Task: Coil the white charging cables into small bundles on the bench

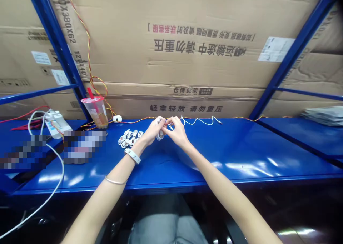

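Bundles so far: a small cluster of coiled cables (130,138) lies on the blue surface (241,147), left of centre and just beside your left wrist; several look finished, exact count too small to tell. One white cable (199,121) is in work. Its free end trails right along the back edge, and its near part is gathered into loops between your hands, so by the look of it this one is part wound with a fair length left. Your left hand (151,132) has its fingers curled closed round the loops. Your right hand (178,133) meets it, fingertips pinched on the same cable. No other loose cables show on the surface. Room: large cardboard boxes (187,29) fill the wall behind. Slanting blue uprights (289,54) stand at both sides. A flat grey stack (325,115) sits at the far right. A drink cup (98,111) with a red straw stands at the back edge towards the left end, a white power strip (56,124) further left. A red-and-yellow twisted wire (88,47) hangs down behind the cup.
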### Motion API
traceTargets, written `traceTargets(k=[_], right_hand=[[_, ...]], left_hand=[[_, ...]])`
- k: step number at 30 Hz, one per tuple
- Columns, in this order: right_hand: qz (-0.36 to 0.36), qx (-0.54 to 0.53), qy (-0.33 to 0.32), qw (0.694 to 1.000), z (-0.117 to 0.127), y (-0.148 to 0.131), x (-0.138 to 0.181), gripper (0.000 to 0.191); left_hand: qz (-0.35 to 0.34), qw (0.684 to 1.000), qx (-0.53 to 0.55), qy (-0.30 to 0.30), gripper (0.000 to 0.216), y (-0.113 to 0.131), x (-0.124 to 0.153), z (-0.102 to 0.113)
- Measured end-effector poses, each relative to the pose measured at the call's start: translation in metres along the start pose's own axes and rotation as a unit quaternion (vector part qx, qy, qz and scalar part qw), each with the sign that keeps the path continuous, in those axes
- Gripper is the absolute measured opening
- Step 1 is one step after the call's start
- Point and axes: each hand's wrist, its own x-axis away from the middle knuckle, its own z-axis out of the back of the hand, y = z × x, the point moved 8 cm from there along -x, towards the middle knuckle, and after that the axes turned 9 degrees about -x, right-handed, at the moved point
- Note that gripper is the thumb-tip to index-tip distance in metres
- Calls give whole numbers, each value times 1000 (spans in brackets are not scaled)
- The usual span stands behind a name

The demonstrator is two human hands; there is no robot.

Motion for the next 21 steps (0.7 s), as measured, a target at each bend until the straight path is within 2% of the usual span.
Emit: traceTargets(k=[2,5,7,10,12,14,18,21], right_hand=[[-46,-78,-34,995,-3,8,-2,19],[-85,-171,-82,978,-3,11,-5,21],[-75,-163,-101,979,0,8,-8,25],[-26,-86,-127,988,4,1,-9,26],[15,-21,-133,991,2,-3,-8,25],[49,28,-133,990,-2,-6,-5,28],[85,71,-125,986,-12,-7,1,36],[95,88,-130,983,-14,-6,3,35]], left_hand=[[10,1000,7,-21,40,0,1,-4],[32,994,50,-87,40,0,5,-12],[58,986,67,-142,40,-2,9,-17],[88,974,69,-198,45,-5,14,-23],[95,973,70,-196,49,-7,13,-23],[101,978,73,-169,51,-11,11,-19],[118,984,71,-113,53,-20,7,-12],[125,984,68,-105,54,-23,6,-11]])
